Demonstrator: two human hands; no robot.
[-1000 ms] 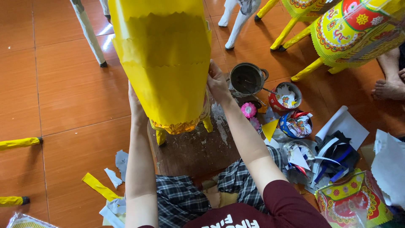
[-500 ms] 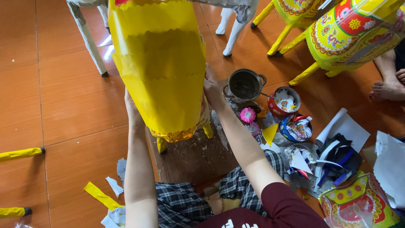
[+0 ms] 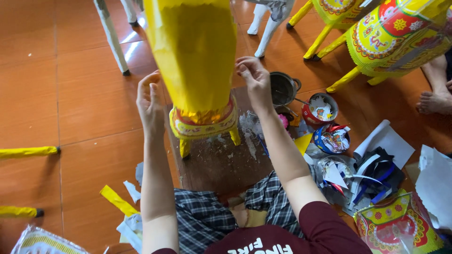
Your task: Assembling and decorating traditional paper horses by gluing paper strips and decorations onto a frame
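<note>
Hands flank a tall yellow paper form (image 3: 195,56) that stands on a dark wooden board (image 3: 216,160) on the tiled floor. My left hand (image 3: 150,101) lies flat against the form's left face, fingers together and extended; this grip presses the surface and clamps nothing. My right hand (image 3: 254,80) sits at the form's right edge with thumb and fingertips (image 3: 242,66) drawn together, apparently pinching the yellow paper where it wraps the frame, though I cannot tell how much paper the pinch holds.

I judge the step in hand to be smoothing and seating the yellow covering on the frame. The next move calls for steady counter-pressure from the left grip while the right grip works along the edge; the thin paper would likely crease or tear under a hard pull.

Just below both grips, a decorated band (image 3: 205,124) in red and gold circles the form's base, above short yellow legs (image 3: 185,146). Just right of the right grip stands a dark metal pot (image 3: 282,88); beyond it a round red tin (image 3: 320,109) and a blue tin (image 3: 332,138) hold paper cuttings. Further right lie white paper sheets (image 3: 383,141) and a heap of coloured strips (image 3: 372,176). Below the left grip, yellow and white scraps (image 3: 120,202) litter the floor. Other yellow-legged, patterned paper forms (image 3: 391,37) stand up and to the right of the right grip, with another person's bare foot (image 3: 433,101) near them. The pot crowds the right wrist
</note>
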